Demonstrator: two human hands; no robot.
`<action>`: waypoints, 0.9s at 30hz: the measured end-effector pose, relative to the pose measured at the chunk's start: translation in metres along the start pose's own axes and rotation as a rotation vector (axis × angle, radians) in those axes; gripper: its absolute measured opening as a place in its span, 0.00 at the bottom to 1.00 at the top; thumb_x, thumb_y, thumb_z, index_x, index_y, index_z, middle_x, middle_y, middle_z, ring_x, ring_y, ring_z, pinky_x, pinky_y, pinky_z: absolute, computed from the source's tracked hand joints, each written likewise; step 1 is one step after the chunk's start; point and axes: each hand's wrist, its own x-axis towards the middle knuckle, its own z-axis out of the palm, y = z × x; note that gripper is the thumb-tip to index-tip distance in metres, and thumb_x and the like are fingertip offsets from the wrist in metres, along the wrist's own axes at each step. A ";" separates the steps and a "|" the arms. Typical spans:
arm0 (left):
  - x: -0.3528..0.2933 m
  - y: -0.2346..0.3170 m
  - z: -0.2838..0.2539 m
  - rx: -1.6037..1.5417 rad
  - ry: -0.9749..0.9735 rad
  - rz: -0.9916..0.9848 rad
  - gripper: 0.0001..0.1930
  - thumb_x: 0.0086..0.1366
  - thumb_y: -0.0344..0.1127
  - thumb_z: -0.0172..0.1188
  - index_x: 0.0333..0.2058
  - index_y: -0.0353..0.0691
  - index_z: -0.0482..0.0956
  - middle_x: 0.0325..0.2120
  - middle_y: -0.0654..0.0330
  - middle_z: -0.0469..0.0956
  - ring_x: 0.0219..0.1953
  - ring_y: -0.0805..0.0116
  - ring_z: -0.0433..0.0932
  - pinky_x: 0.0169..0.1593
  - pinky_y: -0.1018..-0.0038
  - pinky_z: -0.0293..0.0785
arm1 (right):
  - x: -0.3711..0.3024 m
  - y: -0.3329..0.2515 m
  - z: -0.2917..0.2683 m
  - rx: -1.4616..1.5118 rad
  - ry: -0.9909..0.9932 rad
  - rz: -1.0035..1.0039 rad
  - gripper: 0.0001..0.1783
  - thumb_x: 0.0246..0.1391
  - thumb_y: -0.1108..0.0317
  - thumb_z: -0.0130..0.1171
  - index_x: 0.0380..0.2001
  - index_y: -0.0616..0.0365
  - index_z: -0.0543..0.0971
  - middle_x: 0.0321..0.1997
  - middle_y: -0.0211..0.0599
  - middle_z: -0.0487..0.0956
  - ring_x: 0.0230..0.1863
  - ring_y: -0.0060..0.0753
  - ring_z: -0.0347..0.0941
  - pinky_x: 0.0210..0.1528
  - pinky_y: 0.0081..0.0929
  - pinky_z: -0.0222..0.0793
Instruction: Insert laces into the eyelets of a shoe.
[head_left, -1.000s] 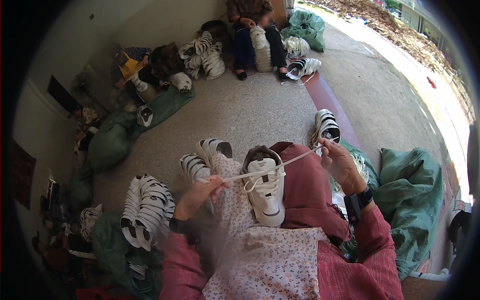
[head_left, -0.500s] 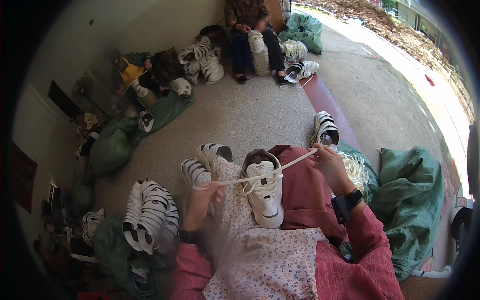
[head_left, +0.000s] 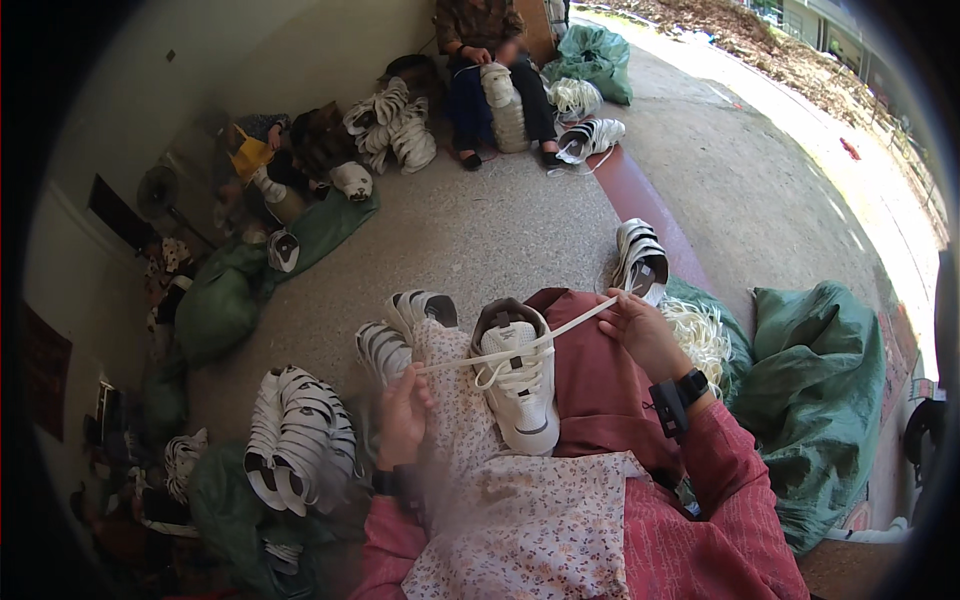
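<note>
A white sneaker point(head_left: 526, 412) with a dark grey collar lies across my lap, its toe toward me. White shoelace point(head_left: 573, 325) crosses the top of its tongue, with both ends drawn out sideways, and a small loop hangs at the upper eyelets. My left hand point(head_left: 404, 415) pinches one end, left of the shoe. On the other side, my right hand point(head_left: 646, 338) grips the second end between thumb and fingers, a little higher. Beneath the shoe are a floral apron point(head_left: 520, 530) and dark red cloth point(head_left: 592, 392).
Nested stacks of white shoes point(head_left: 300, 440) stand at left; another stack point(head_left: 640, 260) lies ahead on the right. Bundled white laces point(head_left: 697, 335) sit beside a green sack point(head_left: 820, 410). A seated co-worker point(head_left: 490, 60) handles shoes at the far side. More green sacking point(head_left: 222, 312) lies at left.
The whole view has shifted slightly. My right hand has come a little closer to the shoe; the lace stays stretched between both hands.
</note>
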 end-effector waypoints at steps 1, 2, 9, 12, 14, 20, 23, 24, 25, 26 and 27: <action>0.001 -0.001 -0.004 -0.052 -0.029 -0.011 0.13 0.69 0.39 0.61 0.45 0.37 0.77 0.25 0.68 0.75 0.24 0.79 0.71 0.28 0.79 0.70 | 0.003 0.002 0.001 0.037 0.014 0.019 0.15 0.68 0.63 0.50 0.52 0.60 0.73 0.48 0.41 0.81 0.43 0.30 0.79 0.43 0.27 0.78; 0.003 -0.003 -0.008 -0.053 -0.027 -0.006 0.13 0.69 0.39 0.61 0.45 0.37 0.77 0.25 0.68 0.75 0.24 0.79 0.71 0.28 0.79 0.70 | 0.007 0.005 0.003 0.036 0.009 0.020 0.15 0.68 0.63 0.50 0.52 0.60 0.73 0.48 0.41 0.81 0.43 0.30 0.79 0.43 0.27 0.78; 0.005 -0.011 -0.010 -0.064 -0.035 0.035 0.14 0.71 0.41 0.56 0.48 0.38 0.75 0.27 0.69 0.74 0.24 0.79 0.71 0.28 0.80 0.69 | 0.021 0.020 0.015 -0.002 0.083 -0.148 0.18 0.66 0.60 0.55 0.53 0.58 0.75 0.48 0.39 0.82 0.43 0.26 0.79 0.38 0.21 0.77; 0.004 -0.011 -0.011 -0.079 -0.021 0.033 0.13 0.71 0.40 0.56 0.48 0.38 0.75 0.27 0.69 0.74 0.24 0.79 0.71 0.27 0.81 0.69 | 0.023 0.024 0.015 -0.030 0.003 -0.227 0.19 0.65 0.59 0.56 0.53 0.59 0.75 0.47 0.40 0.82 0.44 0.27 0.80 0.33 0.18 0.77; 0.003 -0.009 -0.008 -0.106 -0.003 0.038 0.13 0.71 0.40 0.57 0.47 0.38 0.75 0.26 0.69 0.74 0.24 0.80 0.71 0.26 0.83 0.69 | 0.028 0.028 0.010 -0.023 -0.027 -0.242 0.19 0.65 0.59 0.56 0.53 0.59 0.75 0.47 0.40 0.82 0.45 0.28 0.80 0.31 0.17 0.77; 0.001 -0.011 -0.008 -0.101 0.007 0.028 0.13 0.71 0.40 0.56 0.48 0.38 0.75 0.26 0.70 0.74 0.23 0.80 0.70 0.26 0.81 0.68 | 0.021 0.030 0.006 -0.053 0.003 -0.223 0.20 0.68 0.56 0.50 0.55 0.58 0.72 0.51 0.38 0.80 0.49 0.27 0.77 0.41 0.20 0.73; 0.005 -0.013 -0.013 -0.110 -0.020 0.032 0.13 0.72 0.40 0.55 0.48 0.38 0.75 0.26 0.69 0.74 0.23 0.79 0.71 0.27 0.79 0.69 | 0.024 0.030 0.002 -0.089 -0.003 -0.228 0.21 0.69 0.55 0.48 0.57 0.58 0.71 0.53 0.38 0.78 0.51 0.27 0.75 0.45 0.22 0.72; 0.005 -0.014 -0.014 -0.101 -0.015 0.026 0.13 0.72 0.41 0.54 0.48 0.38 0.75 0.26 0.68 0.74 0.23 0.77 0.72 0.27 0.77 0.70 | 0.023 0.030 0.001 -0.092 0.006 -0.219 0.21 0.69 0.55 0.48 0.57 0.58 0.71 0.54 0.39 0.78 0.52 0.27 0.75 0.45 0.22 0.71; 0.005 -0.014 -0.015 -0.101 -0.014 0.026 0.13 0.72 0.41 0.54 0.48 0.38 0.75 0.26 0.68 0.74 0.23 0.77 0.72 0.27 0.77 0.70 | 0.024 0.030 0.001 -0.093 0.006 -0.219 0.21 0.69 0.55 0.48 0.57 0.58 0.71 0.54 0.39 0.78 0.52 0.27 0.75 0.45 0.22 0.71; 0.005 -0.014 -0.016 -0.116 -0.023 0.028 0.13 0.72 0.41 0.54 0.48 0.38 0.74 0.26 0.68 0.74 0.23 0.77 0.72 0.27 0.77 0.70 | 0.025 0.030 0.002 -0.091 0.005 -0.213 0.22 0.69 0.55 0.48 0.57 0.59 0.70 0.54 0.39 0.78 0.52 0.28 0.75 0.46 0.22 0.71; 0.005 -0.014 -0.014 -0.131 -0.034 0.028 0.13 0.72 0.41 0.54 0.48 0.38 0.74 0.26 0.68 0.74 0.22 0.77 0.72 0.27 0.77 0.70 | 0.027 0.031 0.001 -0.090 0.006 -0.208 0.22 0.70 0.55 0.48 0.57 0.59 0.70 0.54 0.39 0.78 0.52 0.28 0.75 0.46 0.23 0.71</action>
